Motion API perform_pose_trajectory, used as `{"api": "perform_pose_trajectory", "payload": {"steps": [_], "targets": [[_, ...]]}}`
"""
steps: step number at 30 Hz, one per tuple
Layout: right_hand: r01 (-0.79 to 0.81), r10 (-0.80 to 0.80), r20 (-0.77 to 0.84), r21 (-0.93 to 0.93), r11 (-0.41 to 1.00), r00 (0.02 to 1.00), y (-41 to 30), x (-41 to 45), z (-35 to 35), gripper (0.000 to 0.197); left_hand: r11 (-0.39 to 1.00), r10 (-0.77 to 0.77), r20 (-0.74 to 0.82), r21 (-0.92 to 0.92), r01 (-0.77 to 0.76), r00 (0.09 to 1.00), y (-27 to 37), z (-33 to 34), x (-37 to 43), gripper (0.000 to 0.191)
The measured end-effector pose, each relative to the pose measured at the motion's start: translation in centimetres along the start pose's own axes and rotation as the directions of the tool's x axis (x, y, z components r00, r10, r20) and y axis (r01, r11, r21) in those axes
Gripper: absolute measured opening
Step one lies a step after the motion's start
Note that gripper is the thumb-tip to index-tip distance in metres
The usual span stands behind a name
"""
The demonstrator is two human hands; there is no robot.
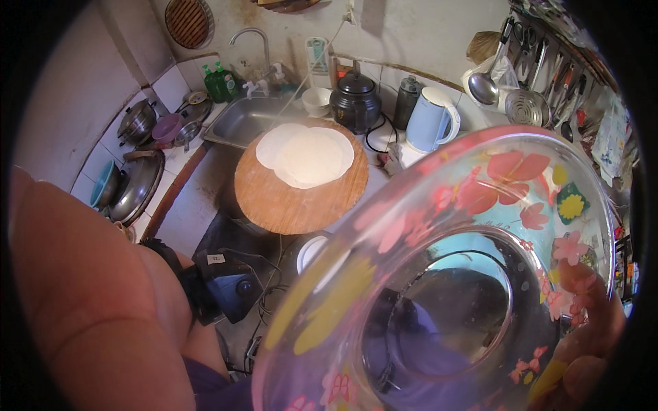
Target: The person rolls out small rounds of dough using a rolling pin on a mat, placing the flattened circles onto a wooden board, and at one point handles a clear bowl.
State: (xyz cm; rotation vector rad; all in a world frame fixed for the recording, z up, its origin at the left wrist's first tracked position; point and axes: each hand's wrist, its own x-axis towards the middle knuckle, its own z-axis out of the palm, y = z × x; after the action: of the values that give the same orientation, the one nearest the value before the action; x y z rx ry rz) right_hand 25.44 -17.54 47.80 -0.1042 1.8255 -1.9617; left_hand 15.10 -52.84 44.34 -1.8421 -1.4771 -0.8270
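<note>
A clear, wide-rimmed dish (442, 221) printed with pink flowers and yellow leaves fills the right side, tilted close to the camera. My right hand (586, 329) grips its rim at the far right, fingers partly seen through the clear wall. Very near the camera on the left is my left hand (103, 293), blurred; its fingers cannot be made out. A black strapped-on device (226, 290) sits at that wrist. Beyond the dish, thin round dough sheets (313, 154) lie overlapping on a round wooden board (293, 210).
Behind the board are a steel sink (231, 120), white bowls (316, 100), a dark lidded pot (354, 103) and a blue electric kettle (429, 120). Pans and a wok lid (136, 187) line the left counter. Utensils, including a ladle (484, 87), hang at right. Cables (270, 300) lie below.
</note>
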Motion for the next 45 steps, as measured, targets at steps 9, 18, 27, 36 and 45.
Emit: {"api": "perform_pose_trajectory", "payload": {"steps": [9, 18, 27, 36, 45], "targets": [[-0.025, 0.025, -0.013, 0.016, 1.000, 1.000, 0.1, -0.4, -1.1, 0.079, 1.000, 0.003, -0.002, 0.007, -0.003, 1.000, -0.2, 1.2, 0.6, 0.023], [-0.049, 0.047, 0.038, 0.035, 0.998, 0.998, 0.1, 0.1, -3.9, 0.080, 0.998, -0.041, 0.014, 0.044, 0.041, 0.999, 0.0, 2.5, 1.6, 0.023], [-0.075, 0.071, 0.075, 0.056, 0.996, 0.995, 0.2, -1.0, -6.8, 0.081, 0.994, -0.076, 0.023, 0.083, 0.074, 0.997, 0.6, 5.3, 2.8, 0.023], [-0.155, 0.137, 0.185, 0.082, 0.985, 0.973, -0.3, -0.8, -10.4, 0.082, 0.975, -0.181, 0.033, 0.136, 0.175, 0.983, 1.7, 7.6, 3.6, 0.023], [-0.064, 0.008, -0.138, -0.408, 0.911, 0.990, 3.1, 3.7, -10.0, 0.043, 0.961, -0.230, -0.006, 0.154, 0.228, 0.973, 0.6, 7.6, 2.3, 0.023]]}}
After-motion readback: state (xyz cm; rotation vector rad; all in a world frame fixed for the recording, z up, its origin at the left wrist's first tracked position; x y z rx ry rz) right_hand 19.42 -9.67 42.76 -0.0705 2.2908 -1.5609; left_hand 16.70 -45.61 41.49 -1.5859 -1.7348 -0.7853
